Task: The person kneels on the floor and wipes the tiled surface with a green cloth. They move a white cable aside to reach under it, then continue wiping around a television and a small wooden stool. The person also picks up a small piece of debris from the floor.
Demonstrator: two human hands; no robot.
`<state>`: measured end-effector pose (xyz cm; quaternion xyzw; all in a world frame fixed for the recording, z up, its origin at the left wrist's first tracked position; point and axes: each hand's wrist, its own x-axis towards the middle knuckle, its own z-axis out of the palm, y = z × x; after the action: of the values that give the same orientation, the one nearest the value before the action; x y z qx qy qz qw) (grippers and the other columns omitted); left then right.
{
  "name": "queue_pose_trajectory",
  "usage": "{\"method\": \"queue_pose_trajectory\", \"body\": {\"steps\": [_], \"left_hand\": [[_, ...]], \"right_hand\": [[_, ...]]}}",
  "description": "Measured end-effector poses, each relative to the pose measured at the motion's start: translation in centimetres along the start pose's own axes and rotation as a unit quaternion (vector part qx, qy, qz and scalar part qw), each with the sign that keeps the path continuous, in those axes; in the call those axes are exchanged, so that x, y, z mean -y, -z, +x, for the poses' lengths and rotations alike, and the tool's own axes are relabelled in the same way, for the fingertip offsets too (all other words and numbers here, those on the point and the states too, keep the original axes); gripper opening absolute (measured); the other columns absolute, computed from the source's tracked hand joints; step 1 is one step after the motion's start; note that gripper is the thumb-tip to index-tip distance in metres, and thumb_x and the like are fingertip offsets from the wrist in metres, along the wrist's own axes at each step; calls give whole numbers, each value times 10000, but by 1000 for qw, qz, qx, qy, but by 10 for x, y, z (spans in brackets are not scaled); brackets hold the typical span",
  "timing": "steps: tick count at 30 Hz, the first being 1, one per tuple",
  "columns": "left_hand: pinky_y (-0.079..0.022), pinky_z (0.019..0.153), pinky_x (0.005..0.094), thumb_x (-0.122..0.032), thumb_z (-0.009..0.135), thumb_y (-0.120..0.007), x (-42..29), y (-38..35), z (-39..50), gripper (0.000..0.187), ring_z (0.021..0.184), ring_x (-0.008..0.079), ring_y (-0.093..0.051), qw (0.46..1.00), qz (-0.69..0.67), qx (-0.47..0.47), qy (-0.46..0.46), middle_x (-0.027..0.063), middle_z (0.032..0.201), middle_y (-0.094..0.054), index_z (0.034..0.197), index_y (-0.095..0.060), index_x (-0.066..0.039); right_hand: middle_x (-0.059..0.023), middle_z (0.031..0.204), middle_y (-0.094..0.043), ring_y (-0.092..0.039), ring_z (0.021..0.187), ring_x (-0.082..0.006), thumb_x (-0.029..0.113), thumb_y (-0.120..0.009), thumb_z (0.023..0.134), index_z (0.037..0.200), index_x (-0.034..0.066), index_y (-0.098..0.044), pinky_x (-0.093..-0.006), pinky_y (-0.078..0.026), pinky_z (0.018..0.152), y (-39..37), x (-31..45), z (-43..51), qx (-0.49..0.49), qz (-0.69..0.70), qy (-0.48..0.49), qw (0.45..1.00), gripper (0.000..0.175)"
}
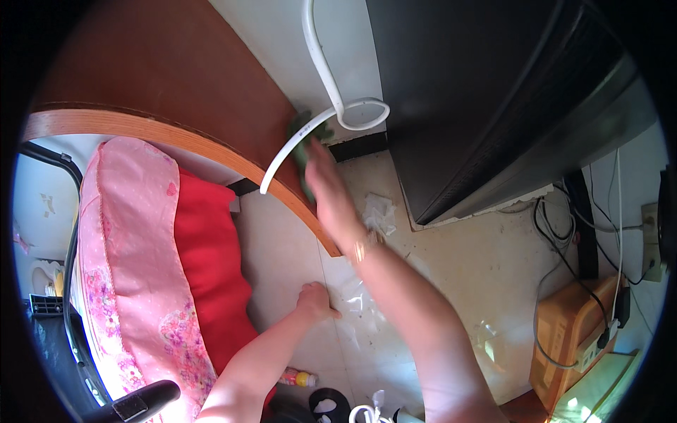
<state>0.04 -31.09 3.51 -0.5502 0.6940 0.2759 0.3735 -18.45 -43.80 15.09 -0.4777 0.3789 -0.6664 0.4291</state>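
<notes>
My right hand (329, 193), blurred and with a gold-coloured band at its wrist, holds a dark green cloth (300, 156) against the side of a reddish-brown wooden panel (211, 90). A white plastic pipe (296, 141) with a loop in it hangs in front and partly covers the cloth. Down on the pale tiled floor (470, 264), my left hand (315, 301) is set with its thumb out to the side and nothing in it. Just beyond my right wrist lies a crumpled white tissue or thin plastic piece (378, 212).
A tall black cabinet or appliance (455, 106) stands at the right. Tangled cables (555, 222) run to a wall socket and an orange-brown box (563, 328). At the left is a pink and red fabric cover (143, 238). A small bottle (297, 377) and a black ring-shaped item (329, 404) lie at the bottom.
</notes>
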Motion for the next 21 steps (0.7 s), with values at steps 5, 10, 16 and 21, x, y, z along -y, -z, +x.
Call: {"method": "queue_pose_trajectory", "body": {"steps": [5, 10, 16, 21], "left_hand": [[-503, 975, 388, -451, 535, -945, -4, 6, -3, 1050, 1181, 367, -557, 1000, -5, 6, 7, 295, 1240, -542, 1243, -452, 146], [-502, 978, 384, -457, 538, -944, -5, 5, -1, 1057, 1186, 369, -557, 1000, 2, 20, 16, 297, 1253, -536, 1256, -450, 141], [-502, 983, 384, -449, 538, -947, -3, 0, 4, 1063, 1183, 368, -563, 1000, 12, 23, 17, 295, 1288, -515, 1278, -445, 126], [-465, 996, 387, -584, 552, -884, 2, -4, 5, 972, 1166, 406, -532, 1000, 13, 3, 14, 280, 1199, -585, 1096, -593, 167]], "right_hand": [[-199, 1558, -298, -288, 1445, -320, 277, -392, 1057, 1463, 74, -437, -388, -261, 1164, 8, -23, -74, -64, -14, -219, 974, 457], [-154, 1590, -261, -251, 1470, -263, 274, -424, 1059, 1474, 81, -419, -344, -232, 1168, -13, 23, 26, 0, -47, 15, 999, 458], [-162, 1562, -300, -270, 1461, -280, 238, -431, 1056, 1433, 97, -483, -354, -246, 1154, -19, 51, 69, 72, -41, 208, 975, 406], [-184, 1522, -319, -328, 1410, -326, 143, -402, 1036, 1441, 99, -452, -386, -302, 1153, 1, -14, -26, -68, -69, -189, 977, 410]]}}
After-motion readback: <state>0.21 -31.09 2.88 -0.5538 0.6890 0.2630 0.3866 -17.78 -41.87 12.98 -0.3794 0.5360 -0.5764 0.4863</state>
